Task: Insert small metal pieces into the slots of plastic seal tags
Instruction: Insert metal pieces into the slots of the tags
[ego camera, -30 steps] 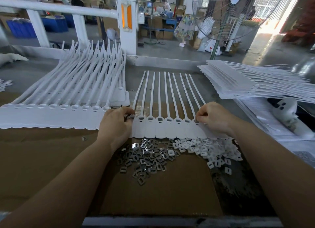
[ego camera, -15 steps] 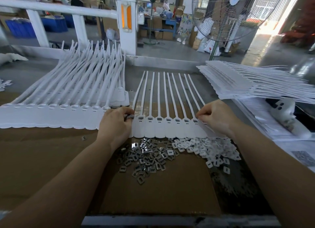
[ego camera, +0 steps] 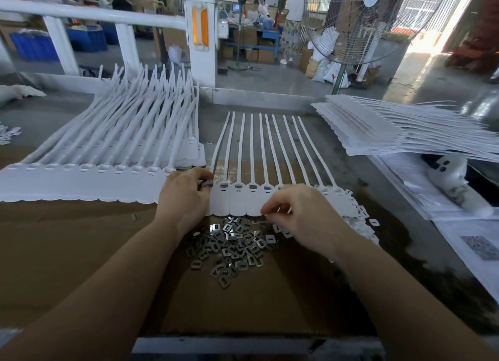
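A strip of white plastic seal tags [ego camera: 244, 201] lies across the middle of the bench, tails pointing away from me. My left hand [ego camera: 183, 195] rests at its left end and pinches a small metal piece [ego camera: 208, 183] at the first tag's slot. My right hand [ego camera: 299, 214] hovers with curled fingers over the strip's lower edge, thumb and forefinger close together; whether they hold anything is unclear. A heap of small metal pieces [ego camera: 232, 244] lies on the cardboard just below the strip. White plastic caps [ego camera: 359, 220] are heaped to its right.
A large stack of tag strips [ego camera: 94, 177] lies at the left, another pile [ego camera: 405, 131] at the right. Brown cardboard [ego camera: 67, 252] covers the near bench. A white glove [ego camera: 456, 182] and papers lie at the right. A standing fan [ego camera: 359, 22] and a white railing stand behind.
My right hand has moved from the strip's right end toward me and left, over the strip's lower edge above the metal pieces. My left hand has stayed at the left end.
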### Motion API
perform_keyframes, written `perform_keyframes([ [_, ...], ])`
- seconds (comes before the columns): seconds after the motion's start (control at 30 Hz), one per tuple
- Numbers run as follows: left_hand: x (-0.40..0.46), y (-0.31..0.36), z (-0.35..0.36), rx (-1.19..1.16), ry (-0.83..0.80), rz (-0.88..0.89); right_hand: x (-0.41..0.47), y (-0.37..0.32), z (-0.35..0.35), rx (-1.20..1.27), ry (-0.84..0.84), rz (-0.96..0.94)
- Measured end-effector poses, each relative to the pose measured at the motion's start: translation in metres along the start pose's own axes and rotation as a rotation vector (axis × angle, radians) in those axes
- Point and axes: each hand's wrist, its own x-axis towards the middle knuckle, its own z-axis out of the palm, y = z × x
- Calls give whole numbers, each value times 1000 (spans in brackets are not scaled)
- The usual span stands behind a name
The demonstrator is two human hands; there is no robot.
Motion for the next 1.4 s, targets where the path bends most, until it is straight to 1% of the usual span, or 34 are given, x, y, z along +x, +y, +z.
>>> perform_keyframes([
  [0.23,0,0,0,-1,-3,-1,-4,-7,10,-41,-89,-46],
  [0.4,0,0,-1,0,-3,-4,-3,-8,8,-13,-88,-45],
  [0.6,1,0,-1,-1,2,-2,-4,-10,5,6,-171,-54],
  [0.83,1,1,0,-13,12,3,-3,-10,8,-25,-152,-62],
  [1.0,0,1,0,-8,13,3,-5,-6,5,51,-108,-30],
  [1.13,0,0,0,-3,9,1,-4,0,-2,126,-30,1],
  [1.27,0,0,-1,2,8,0,-5,15,-16,251,92,101],
  [1.4,0,1,-1,2,11,0,-3,38,-34,269,256,221],
])
